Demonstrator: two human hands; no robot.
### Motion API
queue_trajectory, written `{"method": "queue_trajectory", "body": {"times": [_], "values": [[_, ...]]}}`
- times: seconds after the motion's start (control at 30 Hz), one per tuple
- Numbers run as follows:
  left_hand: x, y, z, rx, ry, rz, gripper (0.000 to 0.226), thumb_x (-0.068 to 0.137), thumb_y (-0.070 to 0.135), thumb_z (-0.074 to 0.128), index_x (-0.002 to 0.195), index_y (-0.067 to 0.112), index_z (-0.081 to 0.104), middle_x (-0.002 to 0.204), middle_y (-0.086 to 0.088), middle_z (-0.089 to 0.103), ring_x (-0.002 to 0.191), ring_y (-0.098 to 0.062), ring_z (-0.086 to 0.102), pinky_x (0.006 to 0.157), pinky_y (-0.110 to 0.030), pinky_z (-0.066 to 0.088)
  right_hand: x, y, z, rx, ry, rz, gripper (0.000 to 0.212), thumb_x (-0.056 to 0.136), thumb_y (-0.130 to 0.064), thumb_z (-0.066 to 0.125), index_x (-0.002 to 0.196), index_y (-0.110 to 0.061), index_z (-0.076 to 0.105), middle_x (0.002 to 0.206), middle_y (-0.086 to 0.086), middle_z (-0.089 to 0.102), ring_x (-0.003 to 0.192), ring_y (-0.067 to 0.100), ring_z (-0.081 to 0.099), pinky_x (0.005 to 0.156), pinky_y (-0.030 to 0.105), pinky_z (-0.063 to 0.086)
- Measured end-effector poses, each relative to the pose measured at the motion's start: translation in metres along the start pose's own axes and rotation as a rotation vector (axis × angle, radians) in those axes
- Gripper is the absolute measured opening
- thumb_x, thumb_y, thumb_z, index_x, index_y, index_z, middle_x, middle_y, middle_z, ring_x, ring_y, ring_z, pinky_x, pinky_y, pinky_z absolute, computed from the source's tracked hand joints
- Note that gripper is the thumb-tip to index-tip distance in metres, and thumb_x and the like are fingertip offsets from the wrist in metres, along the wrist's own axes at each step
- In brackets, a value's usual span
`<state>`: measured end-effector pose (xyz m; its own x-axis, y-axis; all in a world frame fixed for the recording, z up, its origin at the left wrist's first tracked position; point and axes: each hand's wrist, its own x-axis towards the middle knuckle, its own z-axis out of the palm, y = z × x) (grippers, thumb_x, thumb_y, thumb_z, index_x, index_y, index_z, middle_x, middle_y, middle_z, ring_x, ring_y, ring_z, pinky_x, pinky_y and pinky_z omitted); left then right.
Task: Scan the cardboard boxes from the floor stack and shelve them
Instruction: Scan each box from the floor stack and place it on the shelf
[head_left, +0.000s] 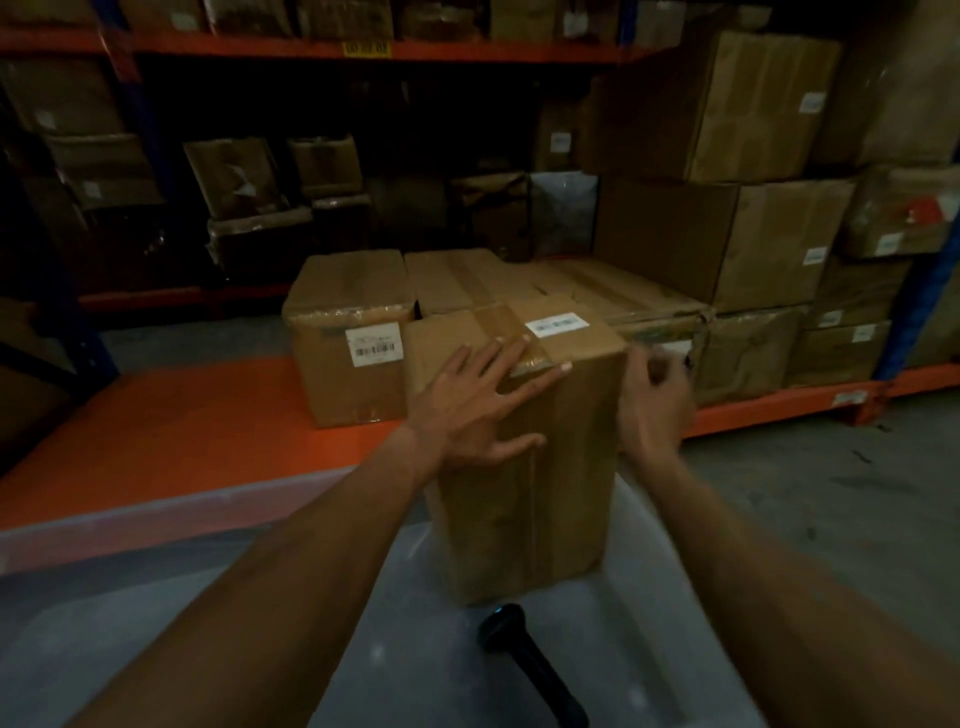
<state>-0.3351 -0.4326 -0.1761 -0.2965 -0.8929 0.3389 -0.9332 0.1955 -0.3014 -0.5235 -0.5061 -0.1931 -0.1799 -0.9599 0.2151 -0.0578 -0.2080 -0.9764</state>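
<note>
Fingers (511, 349) of the left hand (467, 410) lie spread flat on the upright cardboard box (524, 467); right hand (652, 400) curls around its right edge. Several boxes already sit on the orange shelf (171, 431); this one, standing in a translucent bin (130, 597) by the scanner (524, 660), looks unshelved.

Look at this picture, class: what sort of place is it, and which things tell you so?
Most likely a warehouse or stockroom. Orange racking beams hold rows of taped cardboard boxes, many carry barcode labels, and the floor is bare concrete. A black scanner lies near the person's arms.
</note>
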Motion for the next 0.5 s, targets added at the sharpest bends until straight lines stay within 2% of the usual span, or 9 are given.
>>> {"method": "queue_trajectory", "body": {"times": [0.07,0.13,0.17,0.23,0.3,0.33,0.4,0.43,0.5], "values": [[0.003,0.011,-0.014,-0.357,0.102,-0.263,0.082,0.088,0.074,0.040,0.147,0.055,-0.014,0.163,-0.003,0.012,0.144,-0.031,0.027,0.114,-0.058,0.026,0.041,-0.036,0.012,-0.179,-0.217,0.123,0.075,0.088,-0.067,0.058,0.147,-0.024,0.040,0.146,0.010,0.049,0.130,0.033,0.050,0.104,0.047,0.042],[0.012,0.008,-0.028,-0.668,0.224,-0.525,0.086,0.087,0.069,0.051,0.148,0.056,-0.008,0.160,-0.002,0.023,0.142,-0.027,0.032,0.111,-0.057,0.031,0.068,-0.051,0.021,-0.433,-0.435,0.234,0.102,0.079,-0.079,0.060,0.159,-0.031,0.018,0.162,0.014,0.028,0.141,0.042,0.037,0.110,0.057,0.038],[0.017,-0.004,-0.030,-0.701,0.236,-0.621,0.088,0.085,0.068,0.055,0.149,0.055,-0.005,0.161,-0.004,0.019,0.144,-0.028,0.026,0.114,-0.058,0.027,0.076,-0.055,0.022,-0.513,-0.511,0.270,0.107,0.076,-0.081,0.062,0.160,-0.034,0.016,0.164,0.013,0.025,0.139,0.044,0.038,0.105,0.060,0.043],[0.018,-0.032,-0.031,-0.670,0.129,-0.819,0.094,0.078,0.075,0.058,0.151,0.050,0.004,0.164,-0.006,0.003,0.148,-0.036,0.010,0.117,-0.060,0.018,0.089,-0.060,0.020,-0.581,-0.613,0.325,0.111,0.072,-0.080,0.068,0.160,-0.041,0.013,0.163,0.013,0.026,0.130,0.046,0.048,0.082,0.056,0.057],[0.015,-0.056,-0.029,-0.826,0.025,-1.015,0.099,0.074,0.077,0.060,0.154,0.040,0.014,0.163,-0.009,0.009,0.147,-0.038,0.014,0.116,-0.052,0.025,0.100,-0.063,0.017,-0.620,-0.711,0.346,0.115,0.066,-0.076,0.075,0.159,-0.042,0.016,0.158,0.015,0.033,0.120,0.044,0.055,0.071,0.052,0.061],[0.012,-0.060,-0.027,-1.003,0.009,-1.069,0.093,0.078,0.070,0.063,0.153,0.036,0.021,0.158,-0.009,0.025,0.141,-0.036,0.030,0.109,-0.044,0.036,0.104,-0.065,0.015,-0.652,-0.766,0.345,0.115,0.063,-0.074,0.078,0.158,-0.042,0.020,0.153,0.016,0.040,0.116,0.042,0.057,0.073,0.052,0.061],[0.012,-0.056,-0.022,-1.395,0.078,-1.106,0.067,0.084,0.052,0.068,0.142,0.035,0.040,0.135,-0.002,0.050,0.113,-0.027,0.055,0.088,-0.037,0.048,0.112,-0.065,0.011,-0.689,-0.831,0.339,0.110,0.059,-0.069,0.080,0.153,-0.044,0.029,0.140,0.015,0.050,0.110,0.039,0.060,0.081,0.052,0.059],[0.015,-0.050,-0.020,-1.480,0.120,-1.117,0.057,0.084,0.047,0.071,0.132,0.033,0.045,0.130,-0.002,0.054,0.104,-0.023,0.059,0.085,-0.037,0.051,0.114,-0.063,0.009,-0.678,-0.843,0.345,0.110,0.055,-0.066,0.081,0.150,-0.045,0.031,0.135,0.014,0.053,0.109,0.038,0.061,0.086,0.052,0.058],[0.021,-0.039,-0.016,-1.474,0.195,-1.120,0.061,0.077,0.050,0.077,0.126,0.029,0.047,0.122,-0.003,0.057,0.101,-0.022,0.060,0.089,-0.043,0.054,0.116,-0.059,0.005,-0.596,-0.811,0.378,0.116,0.052,-0.067,0.084,0.152,-0.044,0.029,0.134,0.012,0.054,0.109,0.035,0.060,0.090,0.049,0.054]]}}
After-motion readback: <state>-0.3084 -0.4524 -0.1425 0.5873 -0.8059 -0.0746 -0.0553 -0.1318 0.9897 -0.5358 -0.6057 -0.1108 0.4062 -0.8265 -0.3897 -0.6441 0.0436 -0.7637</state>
